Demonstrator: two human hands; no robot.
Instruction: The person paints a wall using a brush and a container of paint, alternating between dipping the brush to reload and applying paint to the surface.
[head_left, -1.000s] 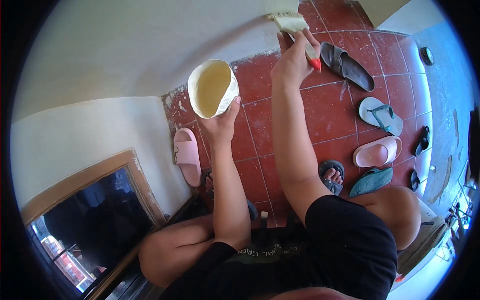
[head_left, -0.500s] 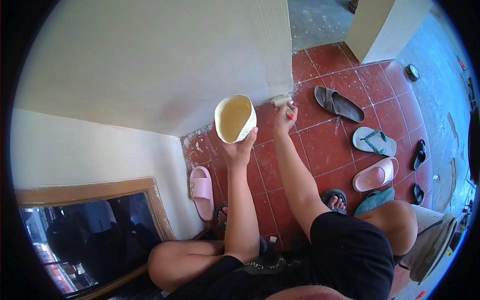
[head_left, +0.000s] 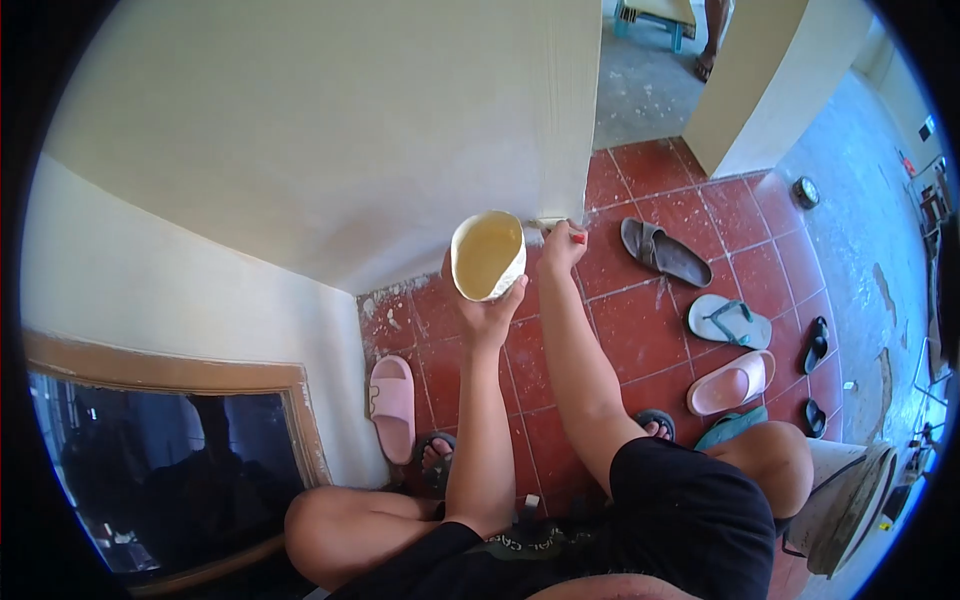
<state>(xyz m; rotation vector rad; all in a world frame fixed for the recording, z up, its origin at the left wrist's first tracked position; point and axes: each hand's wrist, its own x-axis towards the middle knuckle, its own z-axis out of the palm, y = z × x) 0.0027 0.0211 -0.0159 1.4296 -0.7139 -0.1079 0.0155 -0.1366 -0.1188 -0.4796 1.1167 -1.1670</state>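
Observation:
My left hand (head_left: 486,313) is wrapped round the lower side of a cream-coloured container (head_left: 488,255) with pale yellow liquid inside, held open side up. Just to its right, my right hand (head_left: 562,248) grips a paintbrush (head_left: 578,238) with a red handle end. The pale bristles touch the foot of the cream wall (head_left: 400,130) near its corner, just above the red tiled floor (head_left: 640,320). My fingers partly hide the brush.
Brown (head_left: 665,252), green-strapped (head_left: 729,321) and pink (head_left: 731,383) sandals lie on the right; another pink slipper (head_left: 392,410) lies left. A bucket (head_left: 845,500) stands behind my right knee. A framed dark glass pane (head_left: 180,460) is lower left. Beyond the doorway, another person's leg (head_left: 713,40) shows.
The view has shifted, showing more of the area beyond the doorway. The brush has moved slightly up along the wall's base, and the container now sits closer to my right hand.

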